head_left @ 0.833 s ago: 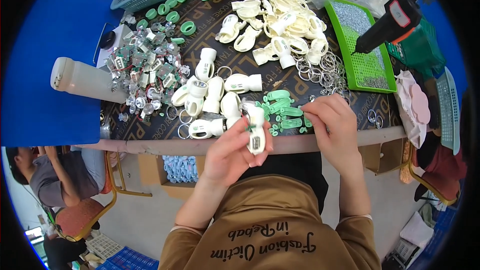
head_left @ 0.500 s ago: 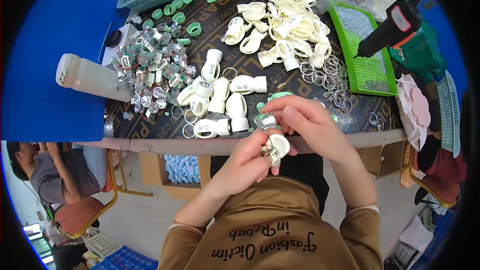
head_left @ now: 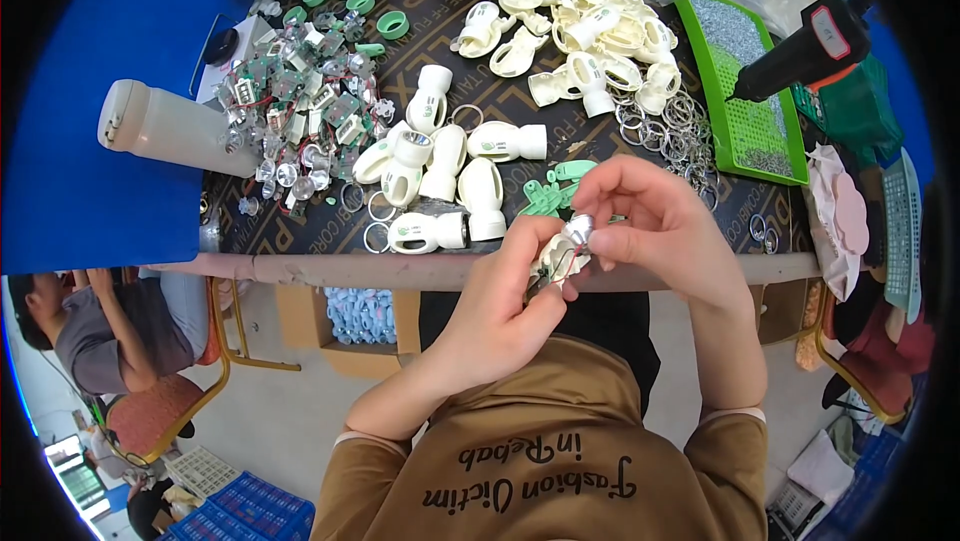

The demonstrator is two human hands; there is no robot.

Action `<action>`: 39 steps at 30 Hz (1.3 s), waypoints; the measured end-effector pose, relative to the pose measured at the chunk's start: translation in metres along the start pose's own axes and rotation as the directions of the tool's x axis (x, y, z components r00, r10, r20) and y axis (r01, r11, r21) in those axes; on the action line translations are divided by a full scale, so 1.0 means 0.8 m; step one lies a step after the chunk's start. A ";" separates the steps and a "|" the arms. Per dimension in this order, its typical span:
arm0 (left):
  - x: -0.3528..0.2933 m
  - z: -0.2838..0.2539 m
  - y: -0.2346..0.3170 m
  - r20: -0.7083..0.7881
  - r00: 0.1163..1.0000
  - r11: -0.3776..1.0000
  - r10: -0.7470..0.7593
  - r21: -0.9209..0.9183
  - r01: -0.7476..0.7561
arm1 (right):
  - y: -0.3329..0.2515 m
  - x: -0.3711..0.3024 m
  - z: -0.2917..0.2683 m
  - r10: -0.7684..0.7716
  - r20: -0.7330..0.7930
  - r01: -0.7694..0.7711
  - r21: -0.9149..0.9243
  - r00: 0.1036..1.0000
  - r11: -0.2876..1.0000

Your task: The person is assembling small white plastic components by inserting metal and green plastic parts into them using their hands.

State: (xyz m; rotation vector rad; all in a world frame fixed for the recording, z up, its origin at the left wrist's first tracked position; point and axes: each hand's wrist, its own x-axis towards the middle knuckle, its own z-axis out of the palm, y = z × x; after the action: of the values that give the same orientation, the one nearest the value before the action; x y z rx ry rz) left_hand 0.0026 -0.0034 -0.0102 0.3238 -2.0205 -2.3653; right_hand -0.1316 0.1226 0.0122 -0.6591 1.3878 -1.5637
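Observation:
My left hand (head_left: 500, 326) is closed round a cream plastic flashlight housing (head_left: 547, 263), with thin red and dark wires showing in its opening. Between the thumb and fingers of my right hand (head_left: 660, 236) is a shiny silver reflector cup (head_left: 578, 230), held right at the housing; the wires run close to it. Both hands are in front of my body at the table's near edge. Just beyond them lie small green plastic parts (head_left: 545, 199). To their left rest several cream flashlights (head_left: 482, 199) with loose metal rings around them.
Circuit boards with reflectors (head_left: 310, 111) are heaped at left beside a white bottle (head_left: 165, 126). Cream shells (head_left: 600, 31) pile up at the back, near metal rings (head_left: 670, 136). At right, a black electric screwdriver (head_left: 805, 51) hangs over a green tray (head_left: 765, 176) of screws.
My right hand has brought the reflector down against the housing, which has turned in my left hand so its wires show more. The view has shifted slightly.

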 end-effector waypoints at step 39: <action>-0.003 0.003 0.001 -0.181 0.971 0.985 0.157 0.100 -0.141 | -0.003 -0.024 0.030 -0.556 -0.045 0.371 -0.700 0.830 0.610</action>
State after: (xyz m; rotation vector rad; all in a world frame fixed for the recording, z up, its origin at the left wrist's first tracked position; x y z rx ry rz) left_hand 0.0043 -0.0008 -0.0090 0.3682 -1.9884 -2.0788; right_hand -0.1035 0.1285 0.0233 -1.3966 2.1503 -1.5527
